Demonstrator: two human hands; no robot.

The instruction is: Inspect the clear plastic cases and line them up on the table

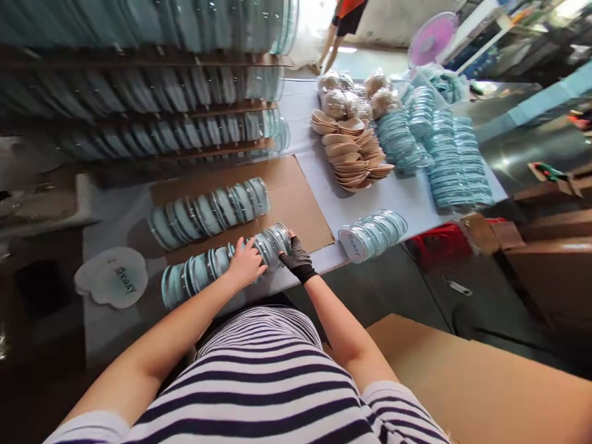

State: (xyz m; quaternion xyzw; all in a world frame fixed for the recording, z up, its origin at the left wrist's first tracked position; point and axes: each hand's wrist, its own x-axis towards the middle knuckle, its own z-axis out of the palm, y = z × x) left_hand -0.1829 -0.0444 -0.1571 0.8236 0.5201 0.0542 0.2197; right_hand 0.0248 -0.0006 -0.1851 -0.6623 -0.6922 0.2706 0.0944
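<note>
A long row of round clear packs with pale blue contents (pixel 198 274) lies along the near edge of the table. My left hand (pixel 247 265), bare, grips across the top of this row right of its middle, its fingers slightly apart. At the row's right end, my right hand (pixel 297 258), in a black fingerless glove, presses its fingers around the last packs. Some fingertips are hidden behind the packs. A second row of the same packs (pixel 213 213) lies just beyond, on a brown cardboard sheet (pixel 296 197).
Racks of upright round packs (pixel 152 86) stand at the back left. A short row of packs (pixel 374 234) lies right, before beige cup-shaped pieces (pixel 354 154) and blue stacks (pixel 456 160). A flower-shaped card (pixel 113 277) lies left. A person's legs (pixel 333 46) show behind.
</note>
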